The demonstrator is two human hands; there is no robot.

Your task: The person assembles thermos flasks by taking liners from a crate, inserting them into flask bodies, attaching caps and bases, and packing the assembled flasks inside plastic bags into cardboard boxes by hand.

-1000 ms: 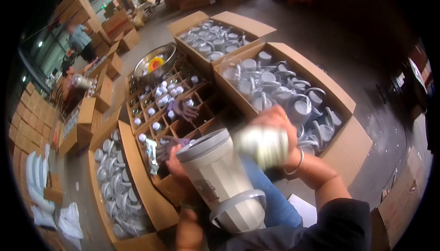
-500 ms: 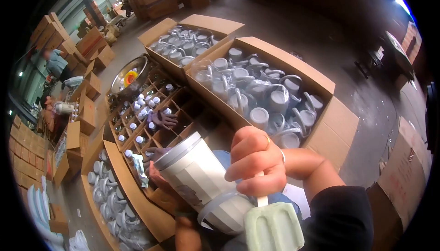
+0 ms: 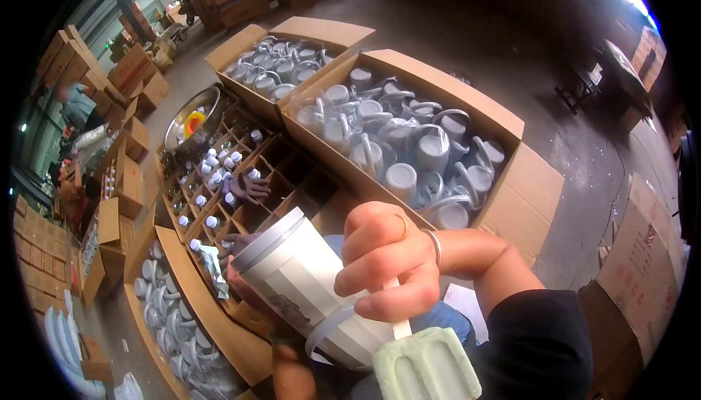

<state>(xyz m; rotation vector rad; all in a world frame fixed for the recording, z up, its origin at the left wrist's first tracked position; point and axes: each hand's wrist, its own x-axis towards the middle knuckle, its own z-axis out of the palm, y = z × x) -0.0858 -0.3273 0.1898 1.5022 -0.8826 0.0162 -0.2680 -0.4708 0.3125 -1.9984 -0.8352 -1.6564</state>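
Holding step, apparently: partly hidden left hand (image 3: 245, 287) curled round tilted cup (image 3: 301, 277), right hand (image 3: 387, 261) pinching ice pop (image 3: 429, 371) stick beside it; moving calls for steady grips.

The right hand (image 3: 387, 263) is being blocked by the mug (image 3: 293, 268) at nine o'clock, far floor (image 3: 556, 131) being left open at two

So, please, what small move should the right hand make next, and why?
Probably turn the right hand to bring the ice bar upright: it hangs head-down from its stick, apparently near the beige jug, where it could drip or smear.
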